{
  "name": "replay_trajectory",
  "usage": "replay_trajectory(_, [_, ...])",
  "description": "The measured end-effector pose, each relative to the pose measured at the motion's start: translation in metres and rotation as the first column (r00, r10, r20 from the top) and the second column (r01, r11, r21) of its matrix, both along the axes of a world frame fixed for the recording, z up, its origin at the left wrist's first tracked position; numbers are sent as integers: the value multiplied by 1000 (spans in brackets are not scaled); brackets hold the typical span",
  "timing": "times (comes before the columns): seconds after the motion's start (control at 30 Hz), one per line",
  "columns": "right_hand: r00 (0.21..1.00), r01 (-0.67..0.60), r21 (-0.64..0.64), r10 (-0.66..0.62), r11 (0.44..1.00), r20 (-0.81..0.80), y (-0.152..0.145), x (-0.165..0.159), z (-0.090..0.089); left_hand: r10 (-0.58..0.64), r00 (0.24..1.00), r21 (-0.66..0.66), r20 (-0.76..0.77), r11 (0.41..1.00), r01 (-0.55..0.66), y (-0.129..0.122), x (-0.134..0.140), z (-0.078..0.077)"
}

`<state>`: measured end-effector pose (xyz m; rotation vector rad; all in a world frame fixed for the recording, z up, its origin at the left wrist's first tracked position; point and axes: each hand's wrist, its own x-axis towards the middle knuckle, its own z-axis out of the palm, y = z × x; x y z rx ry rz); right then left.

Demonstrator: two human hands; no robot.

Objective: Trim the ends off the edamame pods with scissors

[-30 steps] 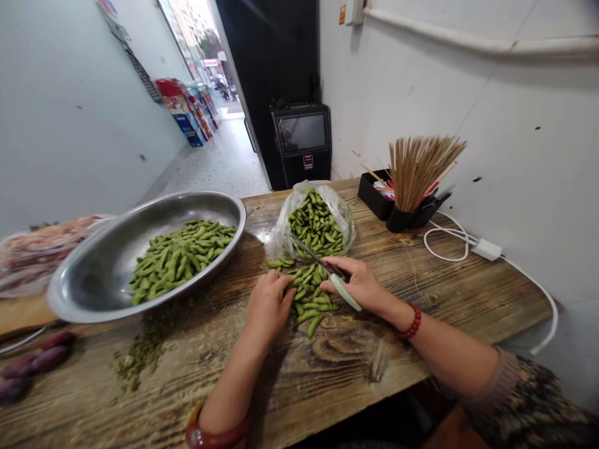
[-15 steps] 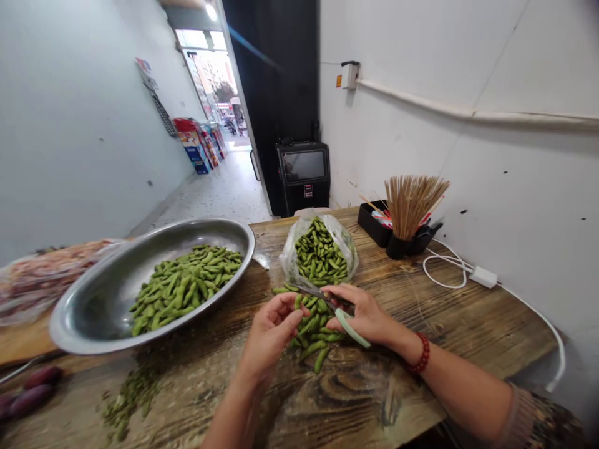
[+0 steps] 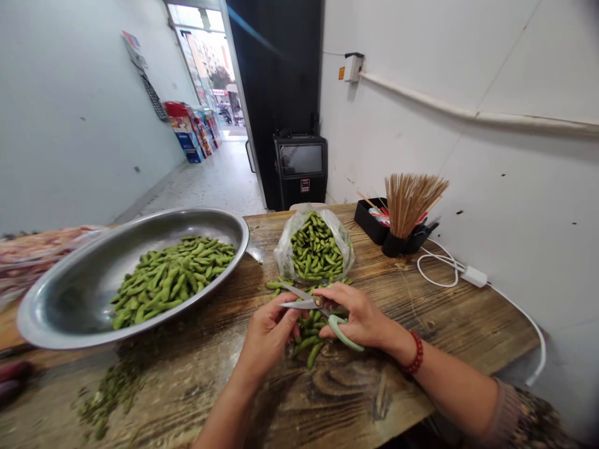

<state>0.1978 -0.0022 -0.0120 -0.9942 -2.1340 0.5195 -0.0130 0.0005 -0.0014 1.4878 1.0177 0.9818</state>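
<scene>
My right hand (image 3: 353, 315) is closed around the pale green handles of a pair of scissors (image 3: 302, 304), whose blades are apart and point left over my left fingertips. Thumb and fingers of my left hand (image 3: 271, 330) pinch together on an edamame pod, mostly hidden behind the fingers and blades. Beneath both hands lies a loose pile of edamame pods (image 3: 306, 343) on the wooden table (image 3: 346, 399). Just beyond them, a clear plastic bag (image 3: 283, 252) full of pods stands open. To the left, a large steel basin (image 3: 79, 293) holds a heap of pods (image 3: 173, 274).
Small green trimmings (image 3: 110, 390) are scattered at the front left. Bamboo skewers (image 3: 412, 202) stand in a black holder (image 3: 395, 244) by the wall, near a white cable (image 3: 517, 305). A bag of pinkish food (image 3: 42, 249) sits behind the basin. A black speaker (image 3: 302, 165) is past the table.
The scissor blades have opened and come left and down over my left fingertips. The pod there is now mostly covered. The whole view has shifted slightly.
</scene>
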Motion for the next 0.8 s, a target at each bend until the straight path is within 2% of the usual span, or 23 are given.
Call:
replay_trajectory(0.13, [1000,-12,11,12,1000,6,-1,2,2,-11,1000,58,-17,998,12,0,0,0])
replay_trajectory(0.4, [1000,-31,32,31,999,-2,1,5,-1,23,1000,79,-18,997,-22,-1,3,5])
replay_trajectory(0.67, [1000,-26,1,26,1000,-11,2,5,-1,98,995,13,-6,995,-98,-4,7,13])
replay_trajectory(0.8, [991,37,-81,-47,996,-126,4,3,-4,114,988,-96,102,990,-105,-4,7,16])
